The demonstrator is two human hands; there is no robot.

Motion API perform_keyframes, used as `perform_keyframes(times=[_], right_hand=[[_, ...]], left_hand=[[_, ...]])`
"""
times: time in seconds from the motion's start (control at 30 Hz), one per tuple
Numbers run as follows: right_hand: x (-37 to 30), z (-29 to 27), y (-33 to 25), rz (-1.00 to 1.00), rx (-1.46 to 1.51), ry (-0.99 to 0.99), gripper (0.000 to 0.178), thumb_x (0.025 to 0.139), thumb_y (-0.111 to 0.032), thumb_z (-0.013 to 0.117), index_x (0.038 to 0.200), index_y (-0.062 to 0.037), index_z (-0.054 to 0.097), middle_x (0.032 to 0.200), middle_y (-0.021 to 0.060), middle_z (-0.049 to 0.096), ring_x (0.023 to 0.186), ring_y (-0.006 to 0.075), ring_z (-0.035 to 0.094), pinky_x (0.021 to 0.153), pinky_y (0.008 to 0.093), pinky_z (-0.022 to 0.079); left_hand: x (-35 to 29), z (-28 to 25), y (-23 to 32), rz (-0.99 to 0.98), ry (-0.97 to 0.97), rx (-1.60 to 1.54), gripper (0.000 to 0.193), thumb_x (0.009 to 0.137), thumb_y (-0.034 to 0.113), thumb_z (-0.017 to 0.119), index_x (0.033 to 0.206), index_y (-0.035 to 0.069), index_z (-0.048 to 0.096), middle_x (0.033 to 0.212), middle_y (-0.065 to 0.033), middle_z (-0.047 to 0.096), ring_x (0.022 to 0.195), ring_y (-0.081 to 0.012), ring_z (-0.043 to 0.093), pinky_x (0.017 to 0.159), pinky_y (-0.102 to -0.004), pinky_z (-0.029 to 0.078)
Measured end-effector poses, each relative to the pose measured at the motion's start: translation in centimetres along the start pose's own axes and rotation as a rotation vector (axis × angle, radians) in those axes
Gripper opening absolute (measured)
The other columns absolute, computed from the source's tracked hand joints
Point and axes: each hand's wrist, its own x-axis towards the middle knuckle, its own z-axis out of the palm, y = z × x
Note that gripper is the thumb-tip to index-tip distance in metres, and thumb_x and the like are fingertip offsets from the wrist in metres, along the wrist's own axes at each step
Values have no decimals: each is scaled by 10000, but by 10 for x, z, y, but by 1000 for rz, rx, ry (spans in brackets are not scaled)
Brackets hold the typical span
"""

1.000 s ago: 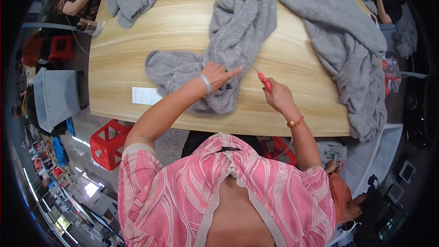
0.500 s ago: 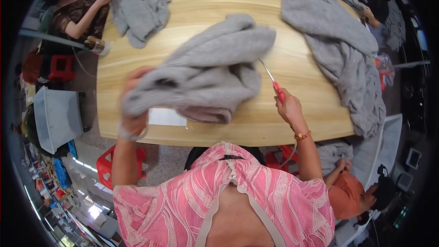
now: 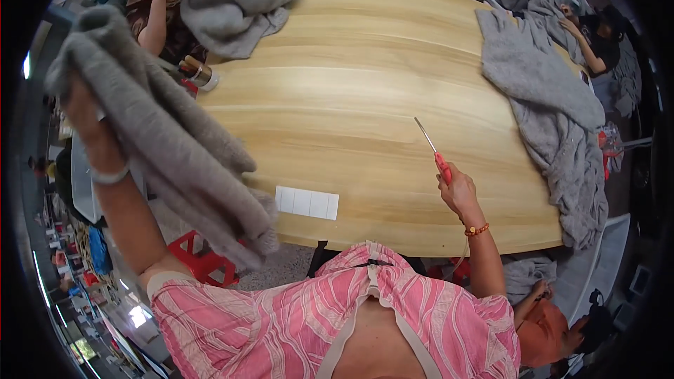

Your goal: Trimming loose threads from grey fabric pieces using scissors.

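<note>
A bunched grey knit garment (image 3: pixel 175 119) hangs from my left hand (image 3: pixel 88 116), raised past the table's left edge. Its folds cover most of my fingers, and the cloth is partly blurred. Over the right half of the table, my right hand (image 3: pixel 460 193) is closed round a red-handled tool (image 3: pixel 442 163). A thin straight metal shaft sticks out from its handle, pointing away and to the left; its exact kind is not clear. Flat on the wooden table (image 3: pixel 365 77), near the front edge, lies a white paper strip (image 3: pixel 307 202) divided by lines.
More grey knit cloth (image 3: pixel 540 105) drapes along the table's right side. Co-workers handle grey pieces at the far left and far right. A cup of sticks (image 3: pixel 203 77) stands at the left edge. A red stool (image 3: pixel 203 260) and a white bin (image 3: pixel 607 256) flank me.
My left hand has swung the grey garment off the table, leftward and up. The paper strip now shows fully. My right hand still grips the tool, and the whole view has shifted.
</note>
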Motion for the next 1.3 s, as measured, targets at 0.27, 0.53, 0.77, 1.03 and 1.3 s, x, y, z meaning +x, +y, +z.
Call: perform_keyframes(times=[0.27, 0.53, 0.77, 1.03, 1.3], right_hand=[[24, -30, 58, 80, -51, 91, 243, 870, -220, 540, 1086, -110, 540, 813, 207, 641, 803, 403, 615, 712, 494, 477], [15, -117, 174, 339, -21, 303, 228, 872, -146, 477, 1086, -75, 508, 873, 225, 636, 853, 400, 613, 719, 502, 474], [79, -265, 353, 404, 96, 763, 360, 834, -131, 499, 1191, -101, 526, 1021, 246, 614, 947, 428, 586, 810, 500, 470], [175, -381, 563, 576, 113, 684, 482, 787, -119, 476, 1268, -111, 497, 1128, 240, 594, 1053, 403, 564, 895, 457, 448], [268, -385, 619, 465, 305, 433, 448, 765, -97, 516, 1212, -60, 539, 1122, 246, 598, 1067, 393, 563, 899, 425, 450]], left_hand=[[-139, 188, -301, -726, -107, 114, 769, 761, 223, 745, 1338, -79, 335, 1334, -220, 436, 1206, -271, 455, 1004, -347, 358], [-167, 442, -46, -714, -825, -258, 743, 813, 319, 707, 1369, -13, 342, 1362, -206, 419, 1269, -302, 402, 1043, -388, 320], [-102, 598, 126, -594, -956, -417, 723, 831, 339, 685, 1368, -12, 352, 1334, -223, 441, 1249, -310, 420, 1032, -387, 335], [-11, 824, 297, -206, -911, -475, 643, 845, 335, 665, 1328, -7, 414, 1296, -209, 502, 1230, -309, 457, 1012, -396, 365], [12, 1028, 447, 95, -733, -491, 647, 847, 393, 637, 1306, -21, 449, 1321, -216, 484, 1250, -318, 447, 1034, -360, 347]])
